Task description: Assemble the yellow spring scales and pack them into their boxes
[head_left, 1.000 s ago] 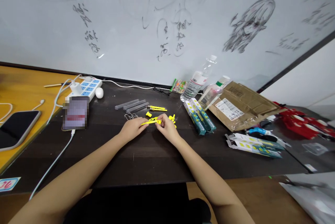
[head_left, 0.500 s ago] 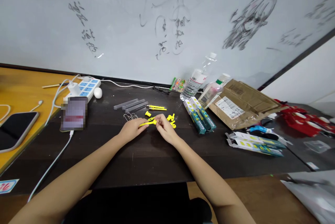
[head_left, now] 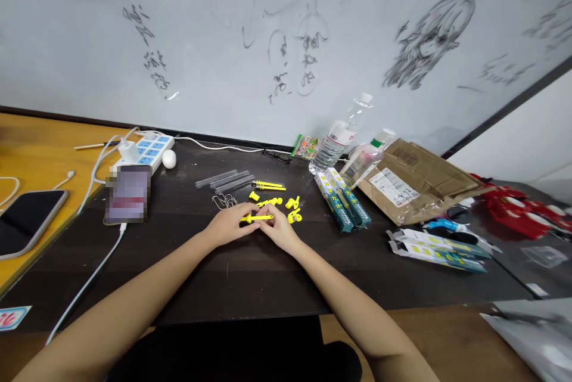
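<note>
From the head camera, two bare hands work close together over a dark brown wooden table. The left hand is nearly closed, pinching one thin yellow plastic stick by its left part. The right hand has its fingers curled in at the same stick, but I cannot tell if it grips it too.

The stick is between the hands, near the table's middle. Its long side runs left to right, almost level, and its bare end points right.

Behind the hands lie three clear plastic tubes and two more yellow sticks with dark tips, side by side and pointing right. A bunch of thin bent metal wires sits by the left hand; they are too tangled to count. One small yellow plastic piece lies alone, and two little yellow heaps sit near the right hand.

Farther right are four green and white card boxes, in two pairs, and two clear plastic bottles.
</note>
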